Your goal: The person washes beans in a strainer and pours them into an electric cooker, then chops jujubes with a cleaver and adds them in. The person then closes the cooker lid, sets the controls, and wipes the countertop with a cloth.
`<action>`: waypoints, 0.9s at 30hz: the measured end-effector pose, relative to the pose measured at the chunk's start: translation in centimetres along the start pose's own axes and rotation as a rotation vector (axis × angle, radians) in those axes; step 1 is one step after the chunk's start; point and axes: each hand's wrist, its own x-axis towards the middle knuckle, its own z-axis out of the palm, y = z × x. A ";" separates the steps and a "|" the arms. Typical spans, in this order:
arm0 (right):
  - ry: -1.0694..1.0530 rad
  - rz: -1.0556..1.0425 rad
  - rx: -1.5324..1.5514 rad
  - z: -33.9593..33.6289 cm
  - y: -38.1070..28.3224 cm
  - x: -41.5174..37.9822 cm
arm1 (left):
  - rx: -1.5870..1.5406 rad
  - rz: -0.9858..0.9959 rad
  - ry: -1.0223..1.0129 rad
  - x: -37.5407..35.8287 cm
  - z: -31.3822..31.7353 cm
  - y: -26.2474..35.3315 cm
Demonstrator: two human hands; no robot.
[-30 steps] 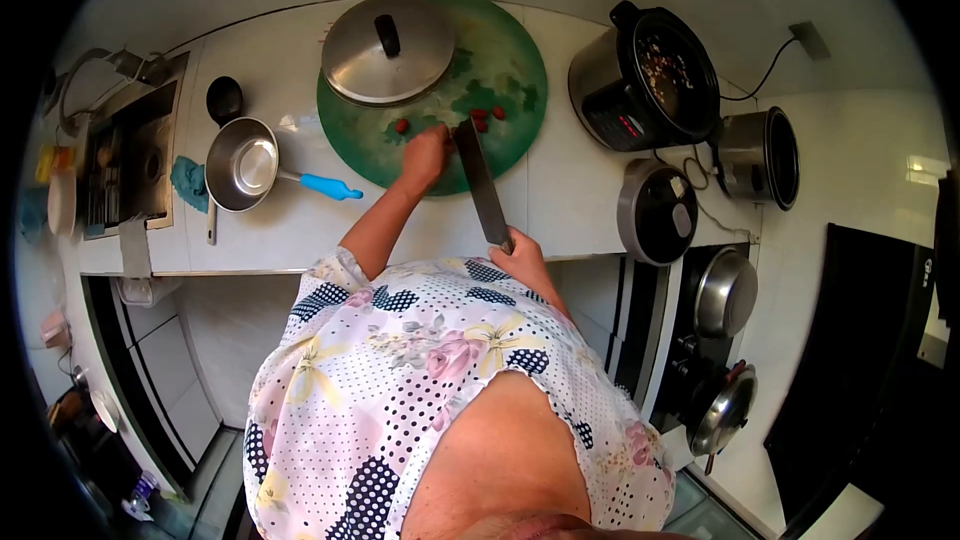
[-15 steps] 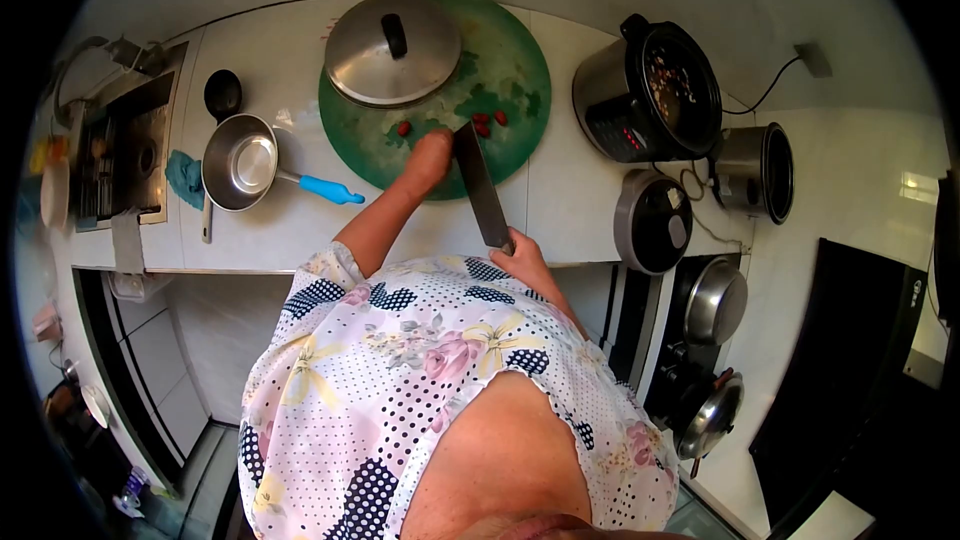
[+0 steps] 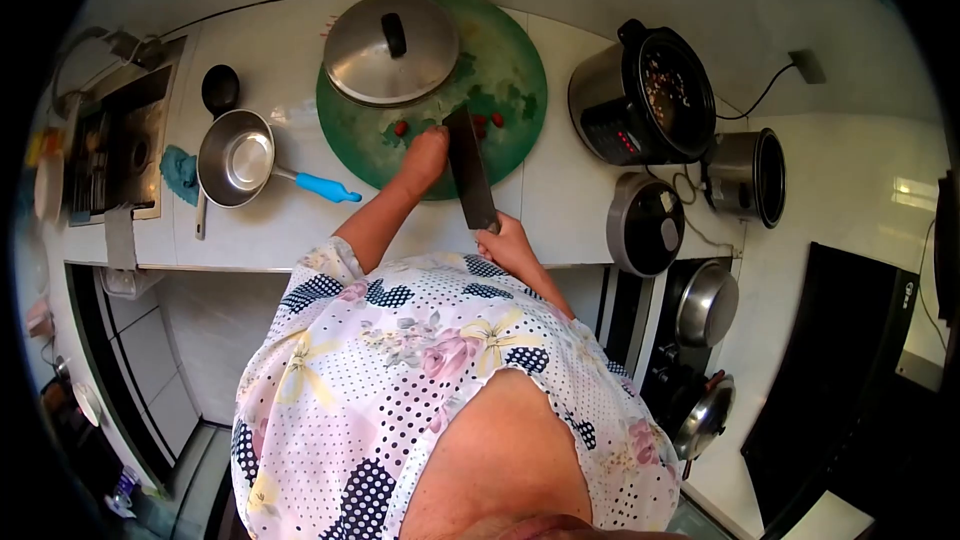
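Observation:
My right hand (image 3: 508, 243) is wrapped round the handle of a cleaver (image 3: 470, 175). The wide dark blade reaches up over a round green cutting board (image 3: 345, 145), its tip end beside the fingers of my left hand (image 3: 428, 154). Those fingers are curled together on the board, and whatever they hold is hidden. One red date (image 3: 401, 128) lies just left of my left hand. Right of the blade is another red date (image 3: 497, 120), with more red pieces (image 3: 480, 122) partly covered by the blade. A steel lid (image 3: 375, 65) with a black knob rests on the board's upper left.
To the left stand a steel saucepan (image 3: 237, 160) with a blue handle, a black ladle (image 3: 221, 90), a teal cloth (image 3: 180, 175) and the sink (image 3: 135, 150). At right are an open electric cooker (image 3: 610, 90) with food inside, its lid (image 3: 646, 225) and a steel pot (image 3: 735, 175).
My right hand and the cleaver have shifted slightly up and left, and the blade now covers part of the red dates. My left hand stays beside the blade, nearly still.

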 end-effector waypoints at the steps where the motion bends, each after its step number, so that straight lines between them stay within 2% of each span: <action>1: 0.020 -0.015 -0.033 0.1 -0.2 -0.2 | -0.007 -0.005 0.011 -0.1 0.0 0.0; 6: 0.086 -0.084 -0.034 -0.5 -1.0 -2.5 | -0.046 -0.063 0.004 -0.1 0.0 0.6; 7: 0.082 -0.020 0.001 -0.8 -1.8 -3.2 | -0.085 -0.111 -0.007 -0.1 -0.4 0.7; 9: 0.102 -0.054 -0.050 -1.2 -1.9 -3.3 | -0.164 -0.200 -0.030 0.2 -1.4 0.8; 12: 0.119 -0.077 -0.055 -1.4 -1.2 -3.3 | -0.188 -0.026 0.220 -1.6 -3.4 0.8; 15: 0.078 -0.059 -0.048 -1.1 0.1 -3.1 | -0.054 -0.057 0.150 -4.5 -4.8 0.5; 18: 0.039 -0.070 -0.132 -1.0 1.5 -2.7 | -0.038 -0.191 0.111 -6.4 -4.6 0.3; 22: 0.063 -0.204 -0.283 -0.5 2.5 -2.6 | -0.153 -0.170 0.108 -7.2 -3.0 -1.8; 27: 0.071 -0.211 -0.337 0.0 1.8 -3.1 | -0.235 -0.185 0.044 -5.8 -2.7 -1.1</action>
